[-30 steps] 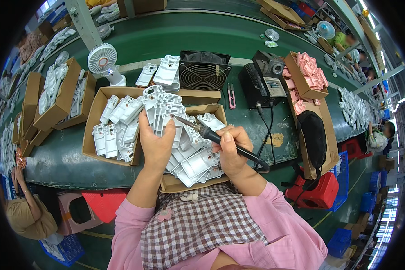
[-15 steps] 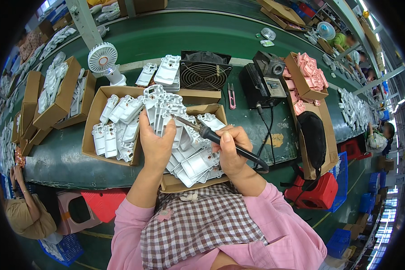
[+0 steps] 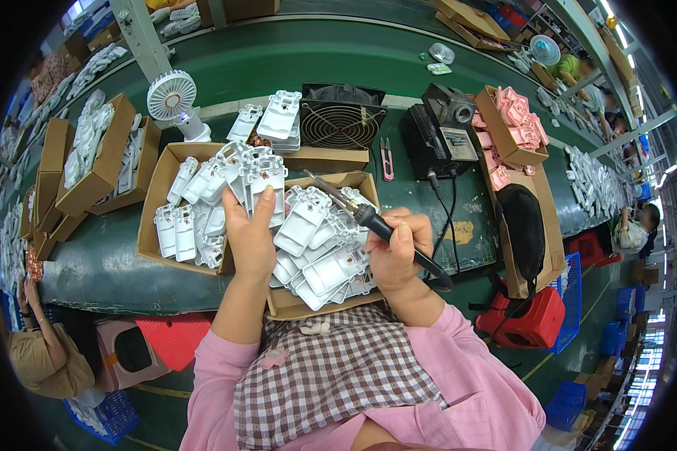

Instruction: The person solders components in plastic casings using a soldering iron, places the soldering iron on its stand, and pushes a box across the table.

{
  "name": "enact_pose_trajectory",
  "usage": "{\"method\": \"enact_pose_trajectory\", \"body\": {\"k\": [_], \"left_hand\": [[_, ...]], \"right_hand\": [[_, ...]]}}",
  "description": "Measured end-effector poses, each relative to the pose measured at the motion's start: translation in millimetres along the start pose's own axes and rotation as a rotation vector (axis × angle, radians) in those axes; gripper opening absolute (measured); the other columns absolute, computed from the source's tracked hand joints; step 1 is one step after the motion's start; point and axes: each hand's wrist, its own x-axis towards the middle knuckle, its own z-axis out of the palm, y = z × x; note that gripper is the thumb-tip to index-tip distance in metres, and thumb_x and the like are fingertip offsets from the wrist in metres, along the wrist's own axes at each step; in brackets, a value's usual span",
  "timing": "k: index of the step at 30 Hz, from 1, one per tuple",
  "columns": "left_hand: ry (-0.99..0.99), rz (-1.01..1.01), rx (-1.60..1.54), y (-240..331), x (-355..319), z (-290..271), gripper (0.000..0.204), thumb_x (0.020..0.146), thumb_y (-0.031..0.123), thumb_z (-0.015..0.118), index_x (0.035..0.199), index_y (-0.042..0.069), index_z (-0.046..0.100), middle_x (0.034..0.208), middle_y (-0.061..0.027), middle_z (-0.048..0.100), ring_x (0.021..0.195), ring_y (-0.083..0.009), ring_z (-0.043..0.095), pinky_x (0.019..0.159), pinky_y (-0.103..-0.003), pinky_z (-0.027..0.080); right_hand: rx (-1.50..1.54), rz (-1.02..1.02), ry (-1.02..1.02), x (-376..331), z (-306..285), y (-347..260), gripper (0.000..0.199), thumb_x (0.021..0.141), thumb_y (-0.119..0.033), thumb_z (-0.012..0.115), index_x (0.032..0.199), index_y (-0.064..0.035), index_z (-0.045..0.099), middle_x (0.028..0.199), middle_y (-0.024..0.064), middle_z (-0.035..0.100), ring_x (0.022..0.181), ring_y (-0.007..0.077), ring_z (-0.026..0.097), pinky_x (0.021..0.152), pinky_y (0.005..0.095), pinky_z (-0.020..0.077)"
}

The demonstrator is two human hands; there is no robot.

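Note:
My left hand (image 3: 250,239) is closed on several white plastic housings (image 3: 262,174), fanned out above the left cardboard box, with the thumb across the front one. A soldering iron (image 3: 376,223) with a black handle is gripped in my right hand (image 3: 400,254), its metal tip pointing up and left, apart from the held housings. Under the iron, a second cardboard box (image 3: 308,307) is heaped with loose white housings (image 3: 332,270). More white housings lie in rows in the left cardboard box (image 3: 147,237).
Behind the boxes stand a black fan (image 3: 342,124) and a small white fan (image 3: 173,101). To the right are pink-handled snips (image 3: 387,159), a black soldering station (image 3: 429,139) with its cable, a box of pink parts (image 3: 530,156) and a black bag (image 3: 520,233). Other people work along the line.
The held housings have spread and turned flatter, moving slightly left and down. My right hand has shifted a little right, and the iron's tip has come away from the pieces.

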Motion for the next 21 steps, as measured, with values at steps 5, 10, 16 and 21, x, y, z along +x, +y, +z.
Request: {"method": "enact_pose_trajectory", "body": {"k": [5,10,16,21], "left_hand": [[-0.155,-0.112,0.316,-10.8,-4.6,1.2,0.033,0.088,-0.001,0.055,0.117,0.001,0.040,0.104,-0.0107,0.059,0.082,-0.0157,0.063,0.073,-0.027,0.052],[-0.182,-0.245,0.241,0.7,-8.7,10.4,0.033,0.087,0.000,0.054,0.118,0.002,0.042,0.100,-0.0107,0.061,0.080,-0.0174,0.064,0.067,-0.027,0.054],[-0.108,-0.136,0.174,6.7,-7.0,8.3,0.032,0.087,0.005,0.057,0.117,0.002,0.046,0.097,-0.0079,0.061,0.072,-0.0132,0.062,0.057,-0.024,0.051],[-0.044,-0.061,0.267,6.8,-8.3,8.9,0.030,0.087,0.005,0.057,0.115,0.001,0.046,0.095,-0.0076,0.060,0.070,-0.0111,0.060,0.053,-0.023,0.050]], "right_hand": [[0.041,-0.077,0.013,0.2,-0.3,3.2,0.021,0.092,-0.023,0.047,0.090,-0.0016,0.047,0.074,0.0140,0.053,0.048,0.0145,0.047,0.043,0.0246,0.0414],[0.033,-0.065,0.021,0.7,0.8,1.1,0.020,0.091,-0.022,0.048,0.090,-0.0017,0.048,0.075,0.0141,0.053,0.049,0.0142,0.047,0.044,0.0239,0.0406],[-0.014,0.016,-0.053,0.7,1.5,-2.8,0.020,0.090,-0.020,0.048,0.087,-0.0004,0.049,0.073,0.0125,0.055,0.050,0.0125,0.048,0.047,0.0236,0.0404],[-0.128,0.075,-0.123,0.7,-0.2,-1.0,0.017,0.090,-0.015,0.050,0.084,0.0002,0.051,0.072,0.0109,0.056,0.052,0.0099,0.047,0.048,0.0227,0.0406]]}}
